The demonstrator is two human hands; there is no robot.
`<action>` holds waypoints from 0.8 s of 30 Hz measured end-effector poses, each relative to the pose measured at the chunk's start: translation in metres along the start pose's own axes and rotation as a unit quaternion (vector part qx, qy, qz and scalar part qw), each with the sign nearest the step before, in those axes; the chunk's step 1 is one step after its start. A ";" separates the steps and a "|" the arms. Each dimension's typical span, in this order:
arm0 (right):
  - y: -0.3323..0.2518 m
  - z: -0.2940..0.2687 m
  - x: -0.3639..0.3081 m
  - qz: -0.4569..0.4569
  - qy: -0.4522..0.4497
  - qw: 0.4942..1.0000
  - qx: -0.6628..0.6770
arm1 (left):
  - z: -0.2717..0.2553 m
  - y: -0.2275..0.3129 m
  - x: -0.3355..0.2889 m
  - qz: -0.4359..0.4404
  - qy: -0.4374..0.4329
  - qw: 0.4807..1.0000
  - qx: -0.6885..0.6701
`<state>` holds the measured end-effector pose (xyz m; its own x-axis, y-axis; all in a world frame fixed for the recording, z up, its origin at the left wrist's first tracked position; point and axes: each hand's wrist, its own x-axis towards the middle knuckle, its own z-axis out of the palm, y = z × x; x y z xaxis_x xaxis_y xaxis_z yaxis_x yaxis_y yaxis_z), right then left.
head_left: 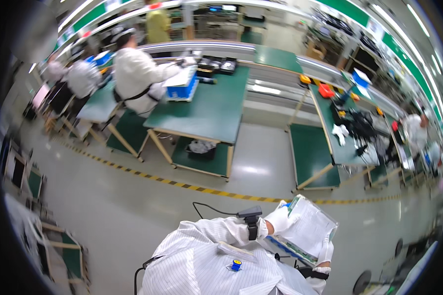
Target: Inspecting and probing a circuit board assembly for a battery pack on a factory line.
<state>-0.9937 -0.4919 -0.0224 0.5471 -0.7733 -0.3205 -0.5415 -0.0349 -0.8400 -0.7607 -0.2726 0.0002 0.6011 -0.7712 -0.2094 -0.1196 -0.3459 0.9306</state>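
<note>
A shallow blue bin (284, 247) is held close in front of my body, tilted, with white sheets (310, 225) lying over its top. Green edges show under the sheets. My left hand (279, 220), in a white glove, grips the bin's far left side. On its right side, my right hand (326, 251), gloved too, is closed around the edge. The fingers underneath are hidden, and so is whatever lies below the sheets. A black device (251, 216) is strapped to my left wrist, with a cable running from it.
Ahead stands a green-topped workbench (209, 105) with a blue bin (180, 89) and black trays (220, 65); a person (137, 73) works there. Right of it, another bench (325, 115) carries black parts and a red bin (325, 90). Yellow-black tape (211, 191) crosses the floor. Wheeled equipment (379, 280) stands lower right.
</note>
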 end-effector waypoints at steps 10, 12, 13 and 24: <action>-0.070 0.031 0.132 0.046 0.110 0.988 0.098 | -0.056 0.029 0.205 0.069 -0.081 0.994 0.031; -0.091 0.037 0.188 0.037 0.107 0.988 0.109 | -0.074 0.033 0.257 0.054 -0.080 0.994 0.044; -0.104 0.042 0.221 0.041 0.088 0.991 0.097 | -0.083 0.036 0.285 0.031 -0.059 0.996 0.053; -0.271 0.112 0.520 -0.055 -0.052 0.992 0.098 | -0.220 0.055 0.494 0.022 0.052 0.998 -0.032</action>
<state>-0.4915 -0.8136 -0.0106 0.6645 -0.7015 -0.2575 -0.3458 0.0168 -0.9382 -0.2965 -0.5552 0.0136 0.6748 -0.7249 -0.1383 -0.0986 -0.2744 0.9566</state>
